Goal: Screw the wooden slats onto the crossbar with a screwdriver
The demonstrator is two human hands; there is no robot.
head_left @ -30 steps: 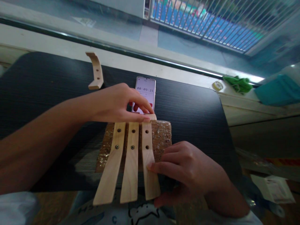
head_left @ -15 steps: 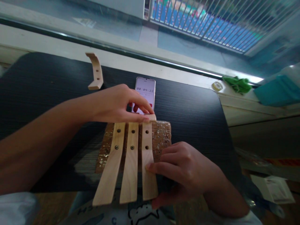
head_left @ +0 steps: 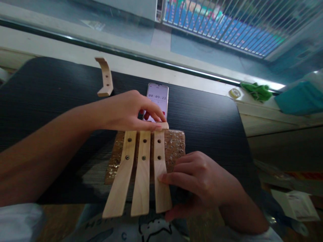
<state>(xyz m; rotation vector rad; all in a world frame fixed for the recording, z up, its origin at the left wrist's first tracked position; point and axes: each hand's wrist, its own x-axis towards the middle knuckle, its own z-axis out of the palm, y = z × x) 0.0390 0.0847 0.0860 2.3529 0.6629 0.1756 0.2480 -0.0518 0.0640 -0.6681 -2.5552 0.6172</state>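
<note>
It looked like an indoor work corner, home or workshop I couldn't tell: screwed wooden pieces [head_left: 140,183] on a dark table [head_left: 214,121] beside a windowsill [head_left: 50,43], a metal railing [head_left: 219,42] outside.

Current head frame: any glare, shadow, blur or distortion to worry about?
Head view: strong glare on the sill beside the green cloth, small glints on the brown board; head view: right hand shadowed underneath; head view: phone digits legible, finer text not; head view: teal container soft near the edge, apparent wide-angle stretch there.
</note>
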